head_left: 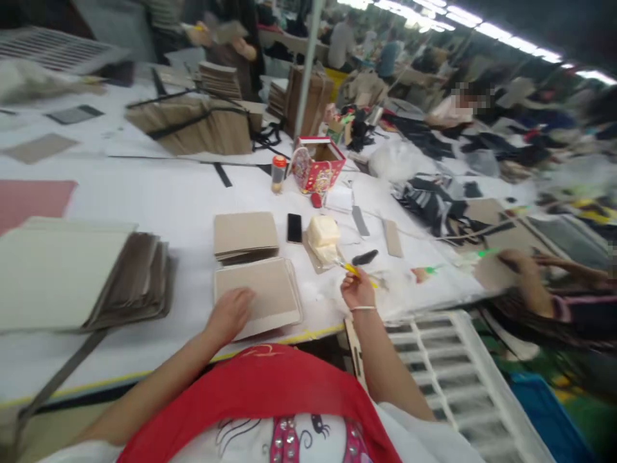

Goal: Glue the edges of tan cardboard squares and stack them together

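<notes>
My left hand (232,314) lies with its fingers on the top sheet of a stack of tan boards (270,292) at the table's front edge. My right hand (357,289) is closed around the yellow handle of a brush (348,267). The brush's tip reaches the cream-coloured lump or tub of glue-like stuff (324,235), which sits on a brown card; its exact kind is unclear. Behind the near boards is a second stack of tan boards (245,233). A black phone (294,228) lies between that stack and the cream lump.
Large pale sheets over dark brown pieces (62,273) are piled at the left. Farther back stand an orange-lidded jar (278,173) and a red patterned box (318,166). A white slatted rack (443,366) is at my right. Another person's hand (518,267) works beyond it.
</notes>
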A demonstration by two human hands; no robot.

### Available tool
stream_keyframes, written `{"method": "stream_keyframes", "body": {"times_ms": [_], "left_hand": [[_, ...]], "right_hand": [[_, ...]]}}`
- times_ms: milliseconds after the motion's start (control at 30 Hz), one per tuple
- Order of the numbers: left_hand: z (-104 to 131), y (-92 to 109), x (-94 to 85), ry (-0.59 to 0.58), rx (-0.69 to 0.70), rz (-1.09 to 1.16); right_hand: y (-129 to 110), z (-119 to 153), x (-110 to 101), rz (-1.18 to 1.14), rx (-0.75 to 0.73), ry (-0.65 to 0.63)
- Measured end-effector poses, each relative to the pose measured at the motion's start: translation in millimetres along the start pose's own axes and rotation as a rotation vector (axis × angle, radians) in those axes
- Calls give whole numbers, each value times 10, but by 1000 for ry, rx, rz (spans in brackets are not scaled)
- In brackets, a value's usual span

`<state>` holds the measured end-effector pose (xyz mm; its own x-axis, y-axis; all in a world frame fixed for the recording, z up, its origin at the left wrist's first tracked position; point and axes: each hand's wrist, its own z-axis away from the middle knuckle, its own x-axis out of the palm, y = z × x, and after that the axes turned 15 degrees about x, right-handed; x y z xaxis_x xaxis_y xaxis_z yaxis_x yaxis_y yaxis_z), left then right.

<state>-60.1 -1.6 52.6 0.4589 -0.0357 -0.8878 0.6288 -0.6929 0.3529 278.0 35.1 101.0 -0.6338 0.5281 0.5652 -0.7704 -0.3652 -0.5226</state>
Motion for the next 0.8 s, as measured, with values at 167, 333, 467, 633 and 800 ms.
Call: {"method": "stream_keyframes", "body": {"times_ms": [167,333,467,633,800], "left_hand": [[-48,201,173,-230,-87,-140],[-26,246,194,-238,-84,-149],[-10,209,181,-236,-81,-137],[-3,173,193,-231,-75,-124],[-5,178,170,-229,-87,-110]], "right_hand": [[374,-186,615,566,-177,-9],[1214,-244,1395,1060,-228,-183],[1627,-369,1691,1270,-290,-276],[1758,-547,1754,1461,-404,-298],[1403,-632,1546,1630,-511,-156]]}}
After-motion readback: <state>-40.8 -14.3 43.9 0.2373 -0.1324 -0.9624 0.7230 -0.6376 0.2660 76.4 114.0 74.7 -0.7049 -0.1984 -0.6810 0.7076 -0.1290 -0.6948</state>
